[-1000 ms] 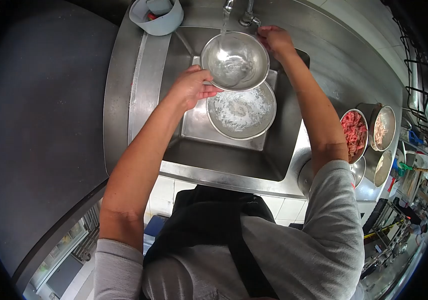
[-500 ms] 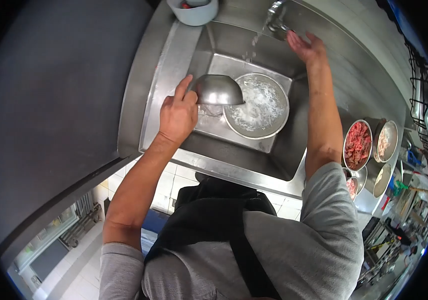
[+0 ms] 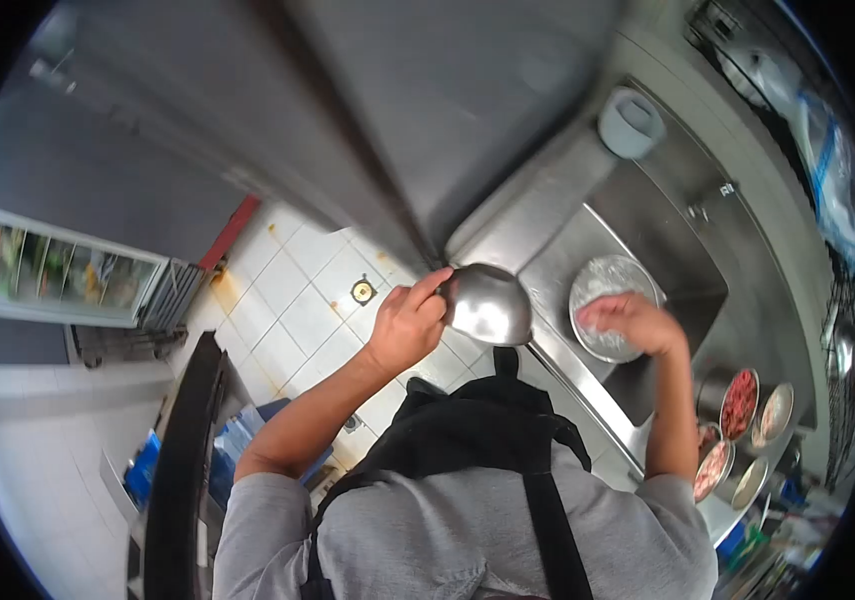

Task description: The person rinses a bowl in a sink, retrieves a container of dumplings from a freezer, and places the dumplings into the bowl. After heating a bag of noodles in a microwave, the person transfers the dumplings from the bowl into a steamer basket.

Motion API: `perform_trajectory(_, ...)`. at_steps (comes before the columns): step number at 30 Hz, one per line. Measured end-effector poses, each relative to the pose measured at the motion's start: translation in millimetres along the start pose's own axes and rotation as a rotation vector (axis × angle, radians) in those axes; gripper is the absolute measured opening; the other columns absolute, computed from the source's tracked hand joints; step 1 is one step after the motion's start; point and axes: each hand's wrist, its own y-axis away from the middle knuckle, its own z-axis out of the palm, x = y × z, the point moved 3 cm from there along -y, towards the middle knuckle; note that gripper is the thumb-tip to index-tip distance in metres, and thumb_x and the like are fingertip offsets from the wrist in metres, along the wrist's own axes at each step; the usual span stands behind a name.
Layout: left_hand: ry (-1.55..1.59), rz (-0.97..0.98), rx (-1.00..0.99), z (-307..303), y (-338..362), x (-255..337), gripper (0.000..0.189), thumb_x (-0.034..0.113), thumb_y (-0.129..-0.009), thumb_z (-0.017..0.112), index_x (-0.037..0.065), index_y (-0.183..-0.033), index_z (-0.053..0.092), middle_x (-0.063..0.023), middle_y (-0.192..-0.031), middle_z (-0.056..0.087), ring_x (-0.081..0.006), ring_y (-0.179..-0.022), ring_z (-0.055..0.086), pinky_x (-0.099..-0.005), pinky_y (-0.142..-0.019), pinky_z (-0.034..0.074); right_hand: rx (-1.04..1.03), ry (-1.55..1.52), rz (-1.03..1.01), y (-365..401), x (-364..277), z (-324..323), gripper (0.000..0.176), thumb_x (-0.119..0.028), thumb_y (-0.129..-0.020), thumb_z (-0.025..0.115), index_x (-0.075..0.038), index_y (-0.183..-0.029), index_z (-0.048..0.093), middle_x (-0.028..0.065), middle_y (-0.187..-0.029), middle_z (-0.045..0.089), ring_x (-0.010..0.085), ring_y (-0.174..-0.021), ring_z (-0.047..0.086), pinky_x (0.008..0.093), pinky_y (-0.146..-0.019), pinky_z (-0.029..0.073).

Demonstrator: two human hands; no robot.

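Note:
My left hand grips a shiny metal bowl by its edge, with the bowl's rounded outside facing up. This bowl is over the tiled floor, just off the sink's front left edge. My right hand hangs above a wide round metal basin, its fingers loosely bent and nothing visible in them. The basin sits in the steel sink and holds water with a whitish, rippled surface. The hand covers part of the basin.
A pale round tub stands at the sink's far left corner, near the tap. On the right counter are several metal containers, one with red meat. A dark grey panel borders the sink's left. A glass-fronted fridge is far left.
My view has turned left. The bowl in my left hand has moved out from above the sink. My right hand has come from the tap to above the basin, and no water stream shows now.

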Motion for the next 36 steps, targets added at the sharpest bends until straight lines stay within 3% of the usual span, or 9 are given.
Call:
perform_trajectory(5, -0.036, -0.497, 0.216, -108.2, 176.5, -92.7, 0.014, -0.005, -0.077, 0.064, 0.002, -0.086, 0.057, -0.0141, -0.127, 0.069, -0.0377, -0.081, 0.068, -0.0423, -0.071, 0.057, -0.290, 0.351, -0.046, -69.6, -85.3, 161.7, 0.037, -0.035, -0.101, 0.068, -0.002, -0.113, 0.076, 0.0081, -0.103, 0.077, 0.0171, -0.097, 0.068, 0.0321, -0.089, 0.053)
perform_trajectory(6, 0.110, -0.800, 0.372, -128.1, 213.6, -101.6, 0.011, -0.005, -0.081, 0.062, 0.000, -0.090, 0.061, -0.0158, -0.123, 0.070, -0.0348, -0.083, 0.070, -0.0385, -0.069, 0.057, -0.340, 0.505, -0.025, -82.1, -101.0, 189.1, 0.039, -0.038, -0.100, 0.068, -0.002, -0.113, 0.075, 0.0102, -0.103, 0.077, 0.0193, -0.097, 0.069, 0.0333, -0.089, 0.053)
perform_trajectory(7, -0.033, -0.841, 0.431, -127.9, 292.6, -140.6, 0.015, -0.003, -0.084, 0.061, -0.002, -0.098, 0.065, -0.0148, -0.113, 0.073, -0.0264, -0.085, 0.072, -0.0327, -0.068, 0.056, -0.366, 0.539, -0.039, -94.5, -116.1, 212.9, 0.039, -0.038, -0.100, 0.068, -0.002, -0.113, 0.075, 0.0102, -0.103, 0.077, 0.0193, -0.097, 0.069, 0.0333, -0.089, 0.053)
perform_trajectory(9, 0.611, -1.411, 0.804, -145.1, 399.3, -164.8, 0.007, 0.001, -0.088, 0.059, -0.003, -0.091, 0.063, -0.0135, -0.090, 0.070, -0.0214, -0.069, 0.070, -0.0322, -0.065, 0.058, -0.405, 0.579, -0.099, -119.9, -140.9, 256.2, 0.042, -0.042, -0.098, 0.069, -0.003, -0.114, 0.075, 0.0128, -0.103, 0.077, 0.0223, -0.097, 0.069, 0.0354, -0.090, 0.053)
perform_trajectory(11, 0.845, -1.689, 1.197, -166.1, 478.4, -163.5, 0.020, 0.003, -0.088, 0.058, 0.001, -0.107, 0.055, -0.0132, -0.089, 0.068, -0.0286, -0.070, 0.073, -0.0370, -0.063, 0.060, -0.451, 0.607, -0.130, -151.1, -157.4, 288.0, 0.041, -0.039, -0.098, 0.069, -0.003, -0.116, 0.074, 0.0132, -0.104, 0.077, 0.0224, -0.097, 0.070, 0.0356, -0.089, 0.053)
perform_trajectory(17, 1.023, -1.833, 1.541, -173.3, 645.2, -159.9, 0.016, 0.006, -0.087, 0.058, 0.006, -0.103, 0.055, -0.0084, -0.093, 0.065, -0.0316, -0.084, 0.074, -0.0404, -0.074, 0.061, -0.475, 0.661, -0.216, -219.6, -239.3, 370.0, 0.042, -0.035, -0.096, 0.072, 0.000, -0.120, 0.072, 0.0144, -0.105, 0.076, 0.0211, -0.096, 0.070, 0.0354, -0.086, 0.055)
perform_trajectory(25, 1.013, -1.914, 1.980, -130.4, 737.6, -163.7, 0.016, 0.006, -0.088, 0.055, 0.001, -0.103, 0.060, -0.0110, -0.098, 0.069, -0.0317, -0.085, 0.073, -0.0386, -0.074, 0.062, -0.590, 0.731, -0.260, -370.3, -328.1, 449.4, 0.042, -0.032, -0.099, 0.070, -0.002, -0.128, 0.068, 0.0105, -0.110, 0.074, 0.0182, -0.101, 0.066, 0.0355, -0.093, 0.052)
perform_trajectory(28, 1.087, -1.748, 1.923, -103.0, 775.0, -136.4, 0.022, 0.010, -0.090, 0.053, 0.001, -0.108, 0.061, -0.0131, -0.103, 0.068, -0.0315, -0.083, 0.073, -0.0391, -0.068, 0.062, -0.621, 0.621, -0.271, -445.4, -370.1, 459.7, 0.041, -0.031, -0.100, 0.069, -0.002, -0.128, 0.069, 0.0092, -0.110, 0.074, 0.0170, -0.103, 0.065, 0.0347, -0.093, 0.052)
perform_trajectory(36, 0.989, -2.060, 2.045, -143.1, 720.8, -159.7, 0.028, 0.012, -0.092, 0.051, 0.001, -0.116, 0.060, -0.0134, -0.106, 0.067, -0.0303, -0.085, 0.073, -0.0393, -0.068, 0.061, -0.632, 0.462, -0.419, -630.6, -513.6, 516.3, 0.036, -0.029, -0.101, 0.068, -0.005, -0.128, 0.070, 0.0036, -0.108, 0.073, 0.0133, -0.100, 0.065, 0.0302, -0.090, 0.052)
